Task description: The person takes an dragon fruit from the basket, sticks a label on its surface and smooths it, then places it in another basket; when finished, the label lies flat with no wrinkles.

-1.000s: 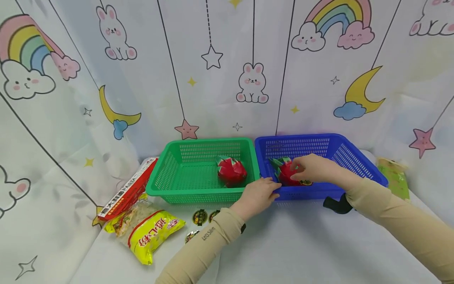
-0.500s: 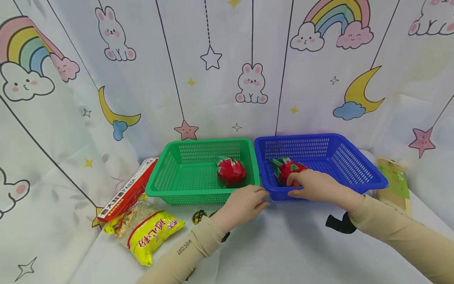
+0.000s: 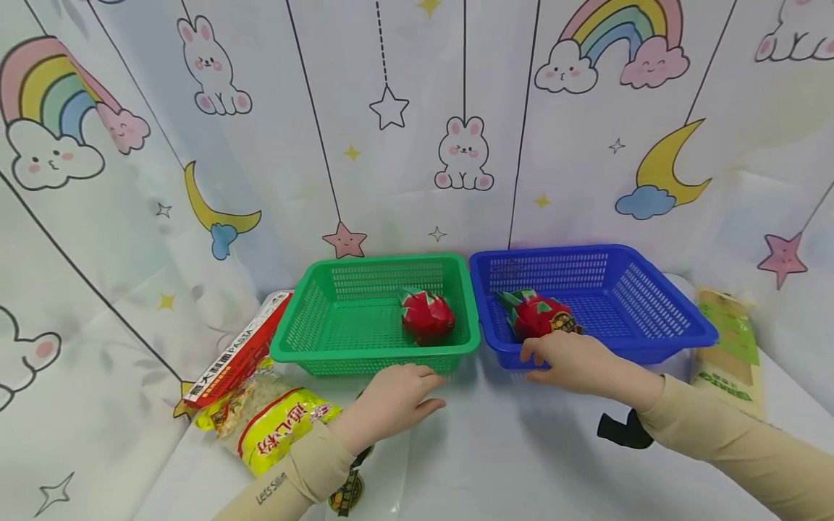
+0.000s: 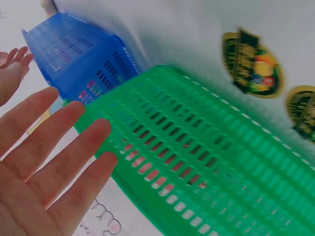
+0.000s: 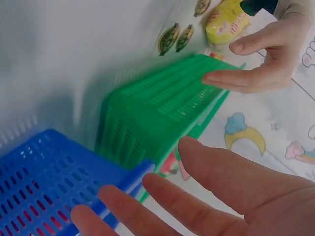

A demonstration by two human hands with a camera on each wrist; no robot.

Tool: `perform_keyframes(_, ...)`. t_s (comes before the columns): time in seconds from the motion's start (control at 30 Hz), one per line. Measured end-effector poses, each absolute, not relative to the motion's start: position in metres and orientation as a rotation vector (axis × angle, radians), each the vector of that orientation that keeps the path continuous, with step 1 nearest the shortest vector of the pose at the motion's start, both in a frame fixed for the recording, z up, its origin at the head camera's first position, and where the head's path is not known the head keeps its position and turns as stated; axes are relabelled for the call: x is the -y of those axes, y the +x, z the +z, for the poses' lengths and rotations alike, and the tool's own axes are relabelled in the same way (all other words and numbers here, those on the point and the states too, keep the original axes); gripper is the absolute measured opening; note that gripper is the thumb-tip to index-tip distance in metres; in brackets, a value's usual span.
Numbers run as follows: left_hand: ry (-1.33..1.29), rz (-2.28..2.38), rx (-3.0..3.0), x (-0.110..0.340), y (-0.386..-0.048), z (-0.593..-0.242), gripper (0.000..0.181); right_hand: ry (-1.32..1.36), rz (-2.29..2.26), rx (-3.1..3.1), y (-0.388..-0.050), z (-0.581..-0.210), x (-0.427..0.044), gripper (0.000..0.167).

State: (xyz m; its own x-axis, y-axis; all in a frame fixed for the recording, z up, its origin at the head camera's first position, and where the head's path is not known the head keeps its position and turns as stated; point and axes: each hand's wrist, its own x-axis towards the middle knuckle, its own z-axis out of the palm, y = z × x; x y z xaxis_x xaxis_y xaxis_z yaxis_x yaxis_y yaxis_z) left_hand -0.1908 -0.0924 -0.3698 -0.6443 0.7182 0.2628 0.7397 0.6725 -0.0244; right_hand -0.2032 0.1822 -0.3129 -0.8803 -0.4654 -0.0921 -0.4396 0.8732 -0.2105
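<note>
A red dragon fruit (image 3: 426,317) lies in the right part of the green basket (image 3: 374,354). In the blue basket (image 3: 671,342), at its left, is another dragon fruit (image 3: 531,314) with a round black-and-gold sticker (image 3: 564,323) on it. My left hand (image 3: 391,405) hovers in front of the green basket, fingers extended, holding nothing; the left wrist view shows its spread fingers (image 4: 64,147) beside the basket. Over the blue basket's front rim is my right hand (image 3: 580,362), empty, with loosely bent fingers; whether it touches the rim I cannot tell.
At the left are a red-and-white pasta box (image 3: 241,351) and a yellow pasta bag (image 3: 280,423). A sheet with round stickers (image 3: 347,493) lies under the left forearm. A green-and-tan packet (image 3: 730,351) is right of the blue basket. A patterned curtain (image 3: 404,181) stands behind.
My left hand has moved left and toward me, away from the baskets' meeting edges. My right hand has come back off the dragon fruit in the blue basket, uncovering the sticker on it.
</note>
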Motion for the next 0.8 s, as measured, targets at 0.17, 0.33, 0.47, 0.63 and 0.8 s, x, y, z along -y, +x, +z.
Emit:
perform_keyframes(0.17,-1.102,-0.167,2.692,0.107,-0.186,-0.377,0.024,-0.718,-0.286,-2.888,-0.200,-0.317,-0.176,0.023)
perform_keyframes(0.33,-1.050,-0.205,2.727,0.118,-0.183,-0.382,0.024,-0.725,-0.288,-2.886,-0.198,-0.323,-0.169,0.021)
perform_keyframes(0.47,-1.024,-0.228,2.751,0.127,-0.179,-0.384,0.027,-0.725,-0.275,-2.906,-0.195,-0.329,-0.163,0.022)
perform_keyframes(0.63,-0.973,-0.266,2.807,0.134,-0.176,-0.384,0.029,-0.770,-0.268,-2.954,-0.190,-0.339,-0.156,0.023)
perform_keyframes(0.8,-0.901,-0.335,2.831,0.138,-0.174,-0.381,0.029,-0.810,-0.262,-3.020,-0.186,-0.349,-0.150,0.022)
